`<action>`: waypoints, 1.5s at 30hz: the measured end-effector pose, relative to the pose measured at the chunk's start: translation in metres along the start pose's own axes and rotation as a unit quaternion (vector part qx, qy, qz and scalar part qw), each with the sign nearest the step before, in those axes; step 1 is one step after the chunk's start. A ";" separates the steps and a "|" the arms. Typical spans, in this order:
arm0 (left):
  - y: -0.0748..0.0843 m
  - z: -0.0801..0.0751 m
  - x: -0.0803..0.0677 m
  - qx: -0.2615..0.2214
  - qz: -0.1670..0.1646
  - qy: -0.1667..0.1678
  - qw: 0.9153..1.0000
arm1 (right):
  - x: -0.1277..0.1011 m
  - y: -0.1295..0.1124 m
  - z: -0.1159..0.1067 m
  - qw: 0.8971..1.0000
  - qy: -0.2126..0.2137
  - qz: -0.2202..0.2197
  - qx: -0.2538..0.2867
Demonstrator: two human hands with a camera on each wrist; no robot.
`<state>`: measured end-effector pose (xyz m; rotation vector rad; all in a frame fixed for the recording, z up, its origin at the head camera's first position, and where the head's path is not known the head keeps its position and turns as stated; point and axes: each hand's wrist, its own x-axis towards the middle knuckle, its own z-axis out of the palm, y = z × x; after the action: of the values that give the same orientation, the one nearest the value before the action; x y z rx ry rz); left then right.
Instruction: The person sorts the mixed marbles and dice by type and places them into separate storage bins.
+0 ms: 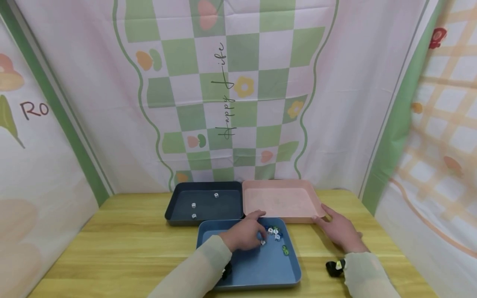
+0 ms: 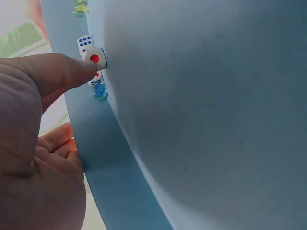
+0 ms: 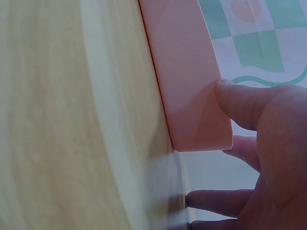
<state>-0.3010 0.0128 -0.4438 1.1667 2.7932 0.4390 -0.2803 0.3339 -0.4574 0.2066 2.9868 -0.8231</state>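
Over the blue tray, my left hand pinches a white die, its single red dot showing in the left wrist view. The thumb lies against the die, while the opposing fingertip is hidden behind it. Other dice sit close by at the tray's far right, among glass marbles. A green marble lies nearer the right wall. At the near right corner of the pink tray, my right hand grips the edge, thumb on the front rim and index finger round the side.
A dark navy tray with 3 white dice stands at the back left, beside the pink one. All the trays rest on a wooden table. Printed curtains hang close behind and at both sides.
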 end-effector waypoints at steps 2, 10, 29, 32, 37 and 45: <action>0.000 0.001 0.001 0.008 -0.002 0.000 1.000 | 0.000 0.000 0.000 1.000 0.000 0.000 -0.001; 0.002 0.000 -0.002 -0.011 -0.006 -0.007 1.000 | 0.002 0.001 0.001 1.000 -0.001 0.003 -0.005; -0.021 -0.017 0.000 -0.127 -0.045 0.017 0.991 | 0.002 0.002 0.000 1.000 -0.002 0.000 -0.007; -0.027 -0.026 -0.001 -0.165 -0.044 0.033 0.985 | 0.003 0.004 0.000 1.000 -0.001 -0.002 -0.008; -0.046 -0.047 0.001 -0.225 -0.084 0.135 0.961 | 0.006 0.008 0.001 1.000 0.003 -0.007 -0.010; -0.078 -0.064 -0.010 -0.282 -0.217 0.288 0.889 | 0.007 0.006 0.000 1.000 -0.004 -0.005 -0.012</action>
<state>-0.3590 -0.0612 -0.4060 0.2923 2.8798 1.6173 -0.2862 0.3400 -0.4610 0.1882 2.9912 -0.7867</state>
